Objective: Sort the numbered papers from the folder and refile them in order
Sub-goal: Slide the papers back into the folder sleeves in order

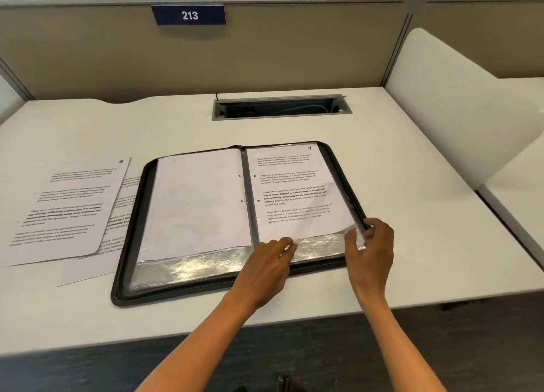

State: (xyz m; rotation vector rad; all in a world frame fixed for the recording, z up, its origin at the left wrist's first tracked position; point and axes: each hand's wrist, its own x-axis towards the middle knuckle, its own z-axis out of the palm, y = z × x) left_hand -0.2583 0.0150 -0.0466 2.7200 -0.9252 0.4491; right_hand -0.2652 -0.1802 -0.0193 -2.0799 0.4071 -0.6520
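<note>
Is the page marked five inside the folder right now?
No, the page marked 5 lies loose on the desk, left of the open folder.

1. The dark zip folder (129,244) lies open flat on the desk, clear plastic sleeves showing on both sides.
2. The right-hand sleeve (323,244) holds the paper numbered 7 (294,191), printed side up, its lower right corner lifted.
3. The left-hand sleeve holds a sheet (200,203) showing its blank back.
4. Left of the folder, the paper numbered 5 (67,206) lies face up, overlapping another printed sheet (88,268) partly tucked under the folder's edge.
</note>
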